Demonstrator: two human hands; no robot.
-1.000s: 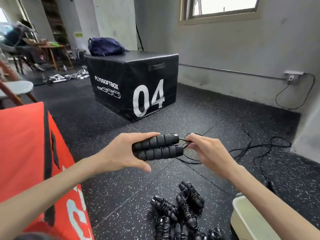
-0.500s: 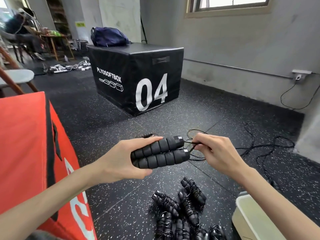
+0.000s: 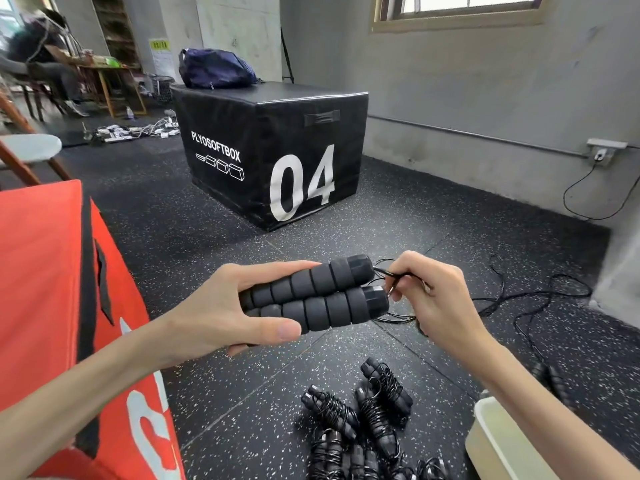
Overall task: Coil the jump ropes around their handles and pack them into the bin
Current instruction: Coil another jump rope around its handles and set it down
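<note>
place: likely gym | evidence: plyo box [image 3: 277, 147], speckled rubber floor [image 3: 398, 230]

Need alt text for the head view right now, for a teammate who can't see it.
The left hand holds two black foam handles side by side while the right hand pinches the rope at their ends. Below, coiled ropes lie piled on the floor beside a white bin.
</note>
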